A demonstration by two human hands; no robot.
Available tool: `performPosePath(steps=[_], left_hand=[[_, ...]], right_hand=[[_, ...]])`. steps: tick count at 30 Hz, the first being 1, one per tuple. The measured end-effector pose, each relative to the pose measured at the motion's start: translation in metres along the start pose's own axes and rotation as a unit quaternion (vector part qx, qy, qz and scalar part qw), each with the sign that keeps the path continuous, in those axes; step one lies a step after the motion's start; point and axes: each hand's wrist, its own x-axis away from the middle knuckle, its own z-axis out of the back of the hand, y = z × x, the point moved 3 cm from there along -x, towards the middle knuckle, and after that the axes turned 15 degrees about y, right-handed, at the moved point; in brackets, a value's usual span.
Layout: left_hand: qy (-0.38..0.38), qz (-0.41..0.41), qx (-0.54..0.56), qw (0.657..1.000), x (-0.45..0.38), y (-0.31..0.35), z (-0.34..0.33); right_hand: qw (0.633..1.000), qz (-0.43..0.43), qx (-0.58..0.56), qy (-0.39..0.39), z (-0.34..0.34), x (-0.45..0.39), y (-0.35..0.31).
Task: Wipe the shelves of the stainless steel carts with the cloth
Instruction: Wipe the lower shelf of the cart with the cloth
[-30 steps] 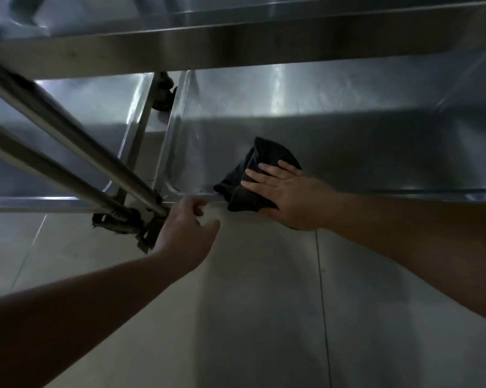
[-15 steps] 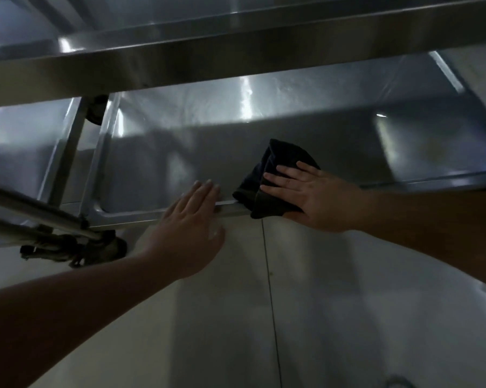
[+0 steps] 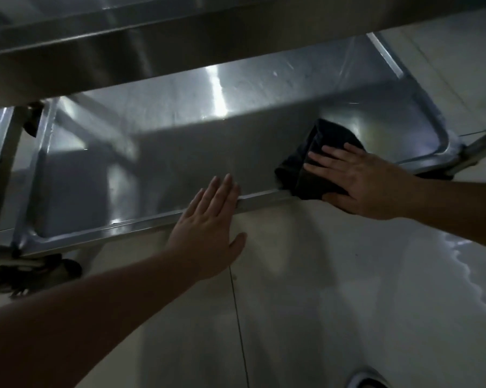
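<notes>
Pressing flat with straight, spread fingers, the right hand (image 3: 367, 183) holds a dark cloth (image 3: 317, 166) against the lower shelf (image 3: 180, 152) of the stainless steel cart, the cloth bunched under and beyond its fingertips and draped over the shelf's front rim (image 3: 141, 222). To the left of that hand, the left hand (image 3: 211, 228) lies open, fingers straight and close together, fingertips resting over the same rim, thumb splayed toward the pale tiled floor (image 3: 320, 289) below both wrists. Above both hands runs the upper shelf (image 3: 124, 51) edge.
</notes>
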Motion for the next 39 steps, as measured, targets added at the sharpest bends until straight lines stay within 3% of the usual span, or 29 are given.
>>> performPosePath(steps=[10, 14, 17, 19, 21, 24, 27, 31, 33, 36, 39], left_hand=[[-0.001, -0.021, -0.004, 1.000, -0.025, 0.041, -0.021], [-0.004, -0.020, -0.015, 1.000, -0.025, 0.043, -0.022], [-0.008, -0.017, -0.024, 1.000, -0.025, 0.043, -0.022], [-0.009, -0.013, -0.029, 0.999, -0.024, 0.043, -0.020], [-0.005, -0.013, -0.029, 0.999, -0.023, 0.043, -0.019], [0.017, -0.022, -0.025, 0.999, -0.021, 0.043, -0.019], [0.039, -0.024, -0.027, 0.999, -0.021, 0.043, -0.019], [0.055, -0.025, -0.030, 0.998, -0.022, 0.044, -0.020], [0.053, -0.023, -0.036, 0.998, -0.022, 0.044, -0.022], [0.055, -0.019, -0.040, 0.998, -0.022, 0.042, -0.023], [0.059, -0.017, -0.041, 0.997, -0.021, 0.041, -0.026]], right_hand=[[0.994, -0.106, 0.030, -0.010, -0.010, 0.053, 0.092], [0.959, -0.280, -0.013, 0.031, -0.012, 0.038, 0.112], [0.926, -0.374, -0.027, 0.049, -0.009, 0.002, 0.080], [0.948, -0.308, -0.022, 0.073, -0.007, -0.008, 0.039], [0.979, -0.183, -0.024, 0.082, -0.007, 0.000, 0.001], [0.993, -0.096, -0.053, 0.050, -0.005, 0.014, -0.002], [0.977, -0.192, -0.042, 0.081, -0.007, 0.017, 0.049], [0.914, -0.394, 0.004, 0.102, -0.013, 0.005, 0.137], [0.887, -0.450, -0.007, 0.101, -0.013, -0.017, 0.153], [0.887, -0.447, -0.018, 0.112, -0.011, -0.058, 0.124], [0.937, -0.330, -0.045, 0.107, -0.006, -0.065, 0.064]])
